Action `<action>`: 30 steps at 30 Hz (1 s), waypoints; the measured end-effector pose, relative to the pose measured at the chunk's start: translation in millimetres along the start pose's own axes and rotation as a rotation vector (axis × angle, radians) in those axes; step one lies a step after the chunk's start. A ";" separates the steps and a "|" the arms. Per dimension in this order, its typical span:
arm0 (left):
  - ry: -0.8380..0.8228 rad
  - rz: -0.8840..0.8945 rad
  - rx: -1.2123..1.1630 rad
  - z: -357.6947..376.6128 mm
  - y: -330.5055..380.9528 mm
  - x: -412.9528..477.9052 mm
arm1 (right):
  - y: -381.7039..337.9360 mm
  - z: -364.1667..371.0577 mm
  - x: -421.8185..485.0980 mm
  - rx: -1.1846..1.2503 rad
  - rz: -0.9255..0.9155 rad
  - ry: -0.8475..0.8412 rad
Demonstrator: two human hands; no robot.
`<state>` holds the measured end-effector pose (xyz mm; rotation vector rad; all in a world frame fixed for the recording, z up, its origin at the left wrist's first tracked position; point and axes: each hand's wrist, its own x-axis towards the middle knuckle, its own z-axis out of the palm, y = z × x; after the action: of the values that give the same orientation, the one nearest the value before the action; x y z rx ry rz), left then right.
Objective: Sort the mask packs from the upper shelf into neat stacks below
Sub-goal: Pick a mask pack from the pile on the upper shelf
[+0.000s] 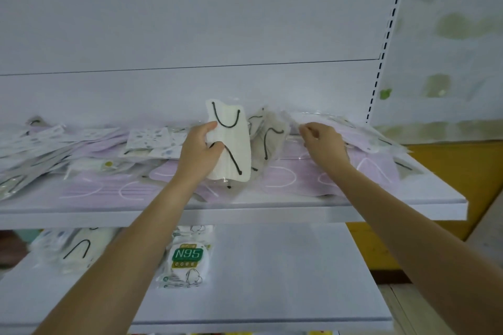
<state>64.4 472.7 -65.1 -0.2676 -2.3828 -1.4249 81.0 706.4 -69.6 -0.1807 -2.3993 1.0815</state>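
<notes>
Left hand (200, 149) grips a white mask pack (231, 141) upright on the upper shelf (272, 211). Right hand (324, 144) curls over lilac packs (280, 179) near the right edge; whether it holds one cannot be told. An N95 pack (187, 255) lies on the lower shelf (272, 280).

You're holding a white, black-looped mask pack (231, 141) upright over lilac packs (285, 177) scattered on the upper shelf (408, 198). N95 packs (187, 255) are lying stacked on the lower shelf (285, 280).
</notes>
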 end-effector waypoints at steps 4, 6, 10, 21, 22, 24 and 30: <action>0.022 -0.056 0.004 -0.3 1.0 -0.2 | -26.0 11.0 -16.8 0.257 -0.099 0.016; 0.013 -0.061 -0.032 -3.6 2.8 -2.0 | -35.2 16.9 -24.0 0.298 -0.169 -0.002; 0.012 -0.261 -0.357 -14.5 7.5 3.0 | -43.1 33.9 -36.1 0.133 -0.396 -0.191; 0.023 -0.139 -0.181 -27.7 -10.0 -12.4 | 1.6 -15.5 6.5 -0.594 0.179 -0.104; 0.033 -0.103 -0.191 -26.2 -8.3 -13.0 | 10.9 -22.1 10.0 -0.639 0.302 -0.136; 0.048 -0.047 -0.211 -20.8 -0.2 -14.5 | 19.0 -19.2 7.2 -0.698 0.374 -0.258; 0.042 -0.016 -0.279 5.8 14.9 -9.7 | -7.1 9.6 -23.9 -0.278 -0.082 -0.460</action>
<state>77.1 485.1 -59.3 -0.2850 -2.1538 -1.7531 97.5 687.7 -79.0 0.0842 -2.9367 0.8129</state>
